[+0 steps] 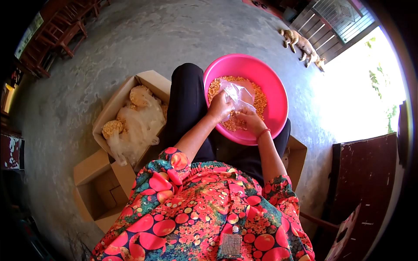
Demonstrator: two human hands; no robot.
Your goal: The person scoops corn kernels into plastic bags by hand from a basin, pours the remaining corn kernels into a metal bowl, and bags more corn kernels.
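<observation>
A pink basin (275, 102) rests at my lap, with a layer of yellow-orange kernels (260, 99) in its bottom. Over the kernels, a clear plastic bag (238, 95) is held between my two hands. My left hand (221, 105) has its fingers closed on the bag's left side. On the right, my right hand (251, 120), with a red band at the wrist, is closed at the bag's lower edge. Some fingertips are hidden by the plastic and by the hands themselves. Inside the basin, behind the bag, lies a flat pinkish piece that I cannot make out clearly.
Left of my leg, a cardboard box (106, 107) holds plastic bags of kernels (138, 119). A smaller open box (89, 170) is below it, and another box (297, 162) is by my right knee. A dog (301, 45) lies on the floor near the bright doorway.
</observation>
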